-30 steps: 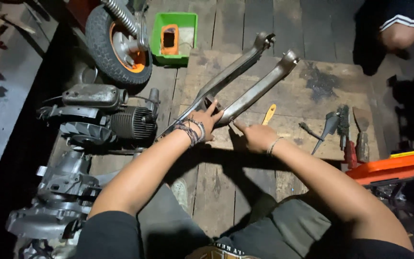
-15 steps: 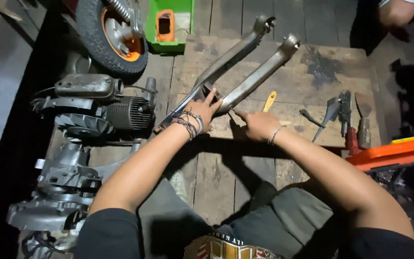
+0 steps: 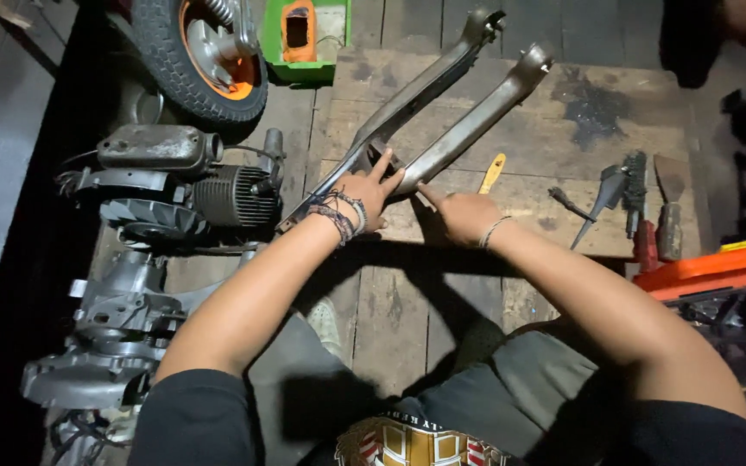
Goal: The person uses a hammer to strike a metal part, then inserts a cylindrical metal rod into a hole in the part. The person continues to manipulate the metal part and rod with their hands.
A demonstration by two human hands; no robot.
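The left hand [image 3: 364,192] presses open fingers on the metal fork [image 3: 442,108] to steady it, while the right hand [image 3: 464,214], loosely curled and holding nothing, points one finger at its near end.

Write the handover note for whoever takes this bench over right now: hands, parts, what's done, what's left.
Left hand: open, fingers resting on the joined end of the grey metal swingarm.
Right hand: open, index finger touching that same end.
Swingarm lies flat on the wooden board, its two arms pointing away.
Yellow-handled tool lies beside the right hand, untouched.
Engine and wheel sit to the left.
Done or left: cannot tell.
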